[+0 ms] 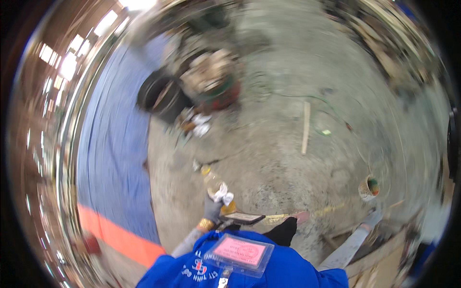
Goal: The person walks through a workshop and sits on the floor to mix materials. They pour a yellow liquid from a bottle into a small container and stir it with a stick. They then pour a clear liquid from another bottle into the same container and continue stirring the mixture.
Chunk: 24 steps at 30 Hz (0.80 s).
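Clasping a clear bottle [212, 180] above the floor [269, 168] — yellow liquid [229, 208] in its near end — is the left grip [212, 207]. The right grip [372, 218], too blurred to tell, is just beside a pail [365, 192] with something green inside. Beyond, tan pieces [209, 72] heap a tub [224, 100].

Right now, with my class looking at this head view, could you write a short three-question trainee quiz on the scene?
1. Multiple choice: which of these is nearest the right hand? A) black bin; B) small bucket; C) red tub.
2. True or false: the left hand holds a clear bottle.
3. Fill in: the band along the near end of the blue sheet is ____.

Key: 1. B; 2. True; 3. orange.
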Available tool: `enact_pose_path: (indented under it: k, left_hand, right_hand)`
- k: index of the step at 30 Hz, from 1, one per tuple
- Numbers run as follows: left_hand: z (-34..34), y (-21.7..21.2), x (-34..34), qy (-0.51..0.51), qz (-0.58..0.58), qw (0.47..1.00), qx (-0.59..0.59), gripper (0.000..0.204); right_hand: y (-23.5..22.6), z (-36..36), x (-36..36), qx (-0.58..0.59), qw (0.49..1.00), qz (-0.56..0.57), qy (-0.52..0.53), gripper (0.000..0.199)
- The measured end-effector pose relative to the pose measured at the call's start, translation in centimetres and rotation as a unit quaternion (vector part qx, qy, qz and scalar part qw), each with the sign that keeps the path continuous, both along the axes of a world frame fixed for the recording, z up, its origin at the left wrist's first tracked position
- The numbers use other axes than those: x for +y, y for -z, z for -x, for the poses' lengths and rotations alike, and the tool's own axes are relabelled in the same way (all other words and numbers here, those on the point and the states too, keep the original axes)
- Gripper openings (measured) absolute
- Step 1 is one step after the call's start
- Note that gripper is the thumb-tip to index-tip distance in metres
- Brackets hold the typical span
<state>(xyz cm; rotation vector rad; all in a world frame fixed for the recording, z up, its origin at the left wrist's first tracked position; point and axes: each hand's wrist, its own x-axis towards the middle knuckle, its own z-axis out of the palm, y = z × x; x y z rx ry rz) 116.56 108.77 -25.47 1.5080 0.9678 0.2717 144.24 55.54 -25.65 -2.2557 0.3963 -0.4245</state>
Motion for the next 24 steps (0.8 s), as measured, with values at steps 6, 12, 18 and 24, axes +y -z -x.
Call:
enact_pose_path:
  k: [6,12,18,24]
  left_hand:
    - [17.0,0.5,13.8,-0.243,-0.031,0.968,-0.056,0.021]
    - [26.7,1.7,23.9,-0.353,-0.211,0.911,-0.009,0.019]
    - [24.6,2.7,34.6,-0.343,-0.064,0.936,-0.052,0.026]
    - [26.3,3.6,46.7,-0.251,-0.163,0.954,-0.011,0.041]
  right_hand:
    - [8.3,4.9,25.2,0.131,0.923,-0.36,-0.035,0.022]
    - [12.3,13.4,48.9,0.439,0.822,-0.343,-0.118,0.016]
    - [19.1,17.6,71.4,0.521,0.813,-0.224,-0.132,0.013]
    - [25.7,23.4,90.0,0.485,0.832,-0.237,-0.127,0.016]
